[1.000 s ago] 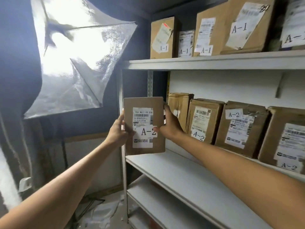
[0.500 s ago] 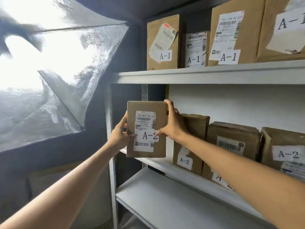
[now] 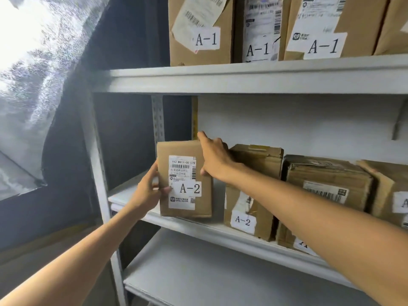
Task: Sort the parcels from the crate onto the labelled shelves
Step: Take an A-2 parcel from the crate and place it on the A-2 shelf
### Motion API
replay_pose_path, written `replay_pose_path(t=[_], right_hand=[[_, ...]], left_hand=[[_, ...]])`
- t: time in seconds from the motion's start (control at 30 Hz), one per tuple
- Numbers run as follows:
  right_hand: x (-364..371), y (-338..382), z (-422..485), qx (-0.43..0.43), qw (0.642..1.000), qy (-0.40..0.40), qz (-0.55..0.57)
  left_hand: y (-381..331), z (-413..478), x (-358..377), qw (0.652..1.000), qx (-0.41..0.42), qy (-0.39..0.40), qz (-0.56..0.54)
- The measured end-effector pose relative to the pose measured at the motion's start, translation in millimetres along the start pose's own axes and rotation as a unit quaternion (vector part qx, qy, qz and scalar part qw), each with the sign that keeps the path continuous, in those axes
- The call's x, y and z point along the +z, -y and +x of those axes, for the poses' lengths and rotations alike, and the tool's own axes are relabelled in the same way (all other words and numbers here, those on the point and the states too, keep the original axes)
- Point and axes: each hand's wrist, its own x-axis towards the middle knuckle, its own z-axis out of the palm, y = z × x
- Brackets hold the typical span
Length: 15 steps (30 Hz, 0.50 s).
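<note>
Parcel (image 3: 185,180) labelled A-2 stands upright at the left end of the middle shelf (image 3: 136,196), its lower edge near the shelf's front lip, held between both hands of a person reaching in from below with bare forearms outstretched. On the parcel's left edge, the left hand (image 3: 148,191) grips with fingers (image 3: 154,173) curled round the side and the thumb pressed on the front face beside the white shipping label. From the right, the right hand (image 3: 214,160) clasps the upper right corner, its forefinger stretched along the top edge and its thumb on the front. Just beside the parcel to the right stands a neighbouring box (image 3: 249,195), also marked A-2, with a narrow gap between them. Overhead, the top shelf (image 3: 242,78) carries a row of A-1 boxes (image 3: 198,29). Beneath lies the lower shelf (image 3: 198,272), and a steel upright (image 3: 99,173) frames the rack at left.
</note>
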Motion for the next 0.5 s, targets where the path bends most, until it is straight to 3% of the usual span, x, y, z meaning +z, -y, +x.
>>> replay_pose_path(t=[0.27,0.5], right_hand=[[-5,6,-3,0.001,0.978,-0.054,-0.199],[-15,-6,-13,-0.021,0.983,-0.019,-0.183]], left_hand=[[5,12,6,0.998,0.005,0.063,-0.013],[1,15,32,0.994,0.002,0.103,-0.024]])
